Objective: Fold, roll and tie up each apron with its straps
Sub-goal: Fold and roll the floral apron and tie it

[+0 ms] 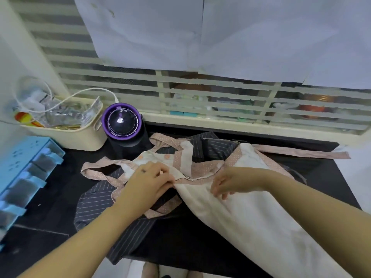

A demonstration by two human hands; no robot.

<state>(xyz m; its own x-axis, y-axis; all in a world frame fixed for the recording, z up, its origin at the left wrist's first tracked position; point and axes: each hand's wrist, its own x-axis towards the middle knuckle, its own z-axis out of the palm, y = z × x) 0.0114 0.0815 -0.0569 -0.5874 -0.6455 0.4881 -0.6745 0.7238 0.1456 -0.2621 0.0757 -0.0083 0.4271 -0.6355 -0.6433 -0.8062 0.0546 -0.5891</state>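
The left hand (149, 177) grips the cream apron (241, 213) at its bib edge, fingers curled on the fabric. The right hand (230, 183) pinches it just beside. The cream apron lies crumpled over a striped apron (96, 205) on the black surface (50, 217), one strap (301, 152) trailing right.

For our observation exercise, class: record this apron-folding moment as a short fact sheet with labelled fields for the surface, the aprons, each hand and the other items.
Surface: black table
Top layer: cream apron, pink dotted trim, spread and crumpled, not yet rolled
Underneath: dark striped apron, unfolded
Strap: pink strap trailing right across the table
Left hand: on the bib, fingertips at the trim; grip unclear
Right hand: pinches the cream fabric
Other items: purple fan, cream basket, blue drawer unit
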